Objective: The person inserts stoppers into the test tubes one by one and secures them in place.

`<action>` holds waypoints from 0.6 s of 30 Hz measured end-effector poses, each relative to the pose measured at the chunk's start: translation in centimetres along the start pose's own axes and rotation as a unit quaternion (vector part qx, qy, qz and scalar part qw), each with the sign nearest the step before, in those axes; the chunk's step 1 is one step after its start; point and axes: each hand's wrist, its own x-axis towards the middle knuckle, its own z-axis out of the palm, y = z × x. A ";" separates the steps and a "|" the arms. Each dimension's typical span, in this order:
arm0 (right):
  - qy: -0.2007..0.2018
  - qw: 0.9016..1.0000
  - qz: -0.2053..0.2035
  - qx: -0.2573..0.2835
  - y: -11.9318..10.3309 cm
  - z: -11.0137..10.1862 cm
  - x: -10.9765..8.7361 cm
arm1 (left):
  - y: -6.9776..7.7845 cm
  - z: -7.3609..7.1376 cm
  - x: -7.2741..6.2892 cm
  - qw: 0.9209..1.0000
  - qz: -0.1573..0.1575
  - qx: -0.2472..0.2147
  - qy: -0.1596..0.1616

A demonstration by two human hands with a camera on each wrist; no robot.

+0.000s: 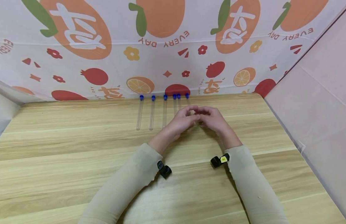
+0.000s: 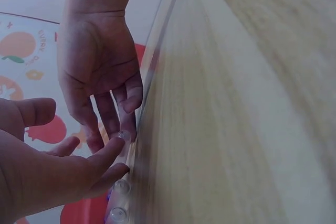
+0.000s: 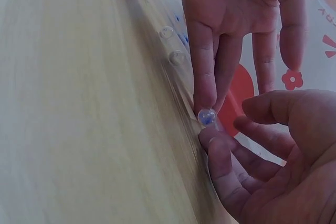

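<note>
Several clear test tubes [image 1: 151,113] with blue caps lie side by side on the wooden table, caps toward the printed backdrop. At the right end of the row, both hands flank the last test tube [image 3: 207,116], seen end-on in the right wrist view. Straight fingers of the left hand [image 1: 185,119] reach its rounded end from the left. From the right, the right hand [image 1: 213,118] has loosely bent fingers right beside the same tube, its thumb apart. In the head view the hands hide the lower part of this tube.
A white cloth backdrop [image 1: 161,59] with fruit prints rises at the table's far edge. The wooden table [image 1: 63,149] extends left and toward the front. A pale wall [image 1: 324,87] borders the right side.
</note>
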 end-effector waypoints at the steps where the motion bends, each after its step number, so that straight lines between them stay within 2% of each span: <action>1: -0.001 1.000 -0.002 0.000 0.0 0.0 0.0 | 0.0 0.0 0.0 1.000 -0.001 0.000 0.001; 18: -0.005 1.000 -0.005 -0.002 0.2 0.2 -0.1 | -0.3 -0.1 -0.1 1.000 -0.001 -0.005 0.001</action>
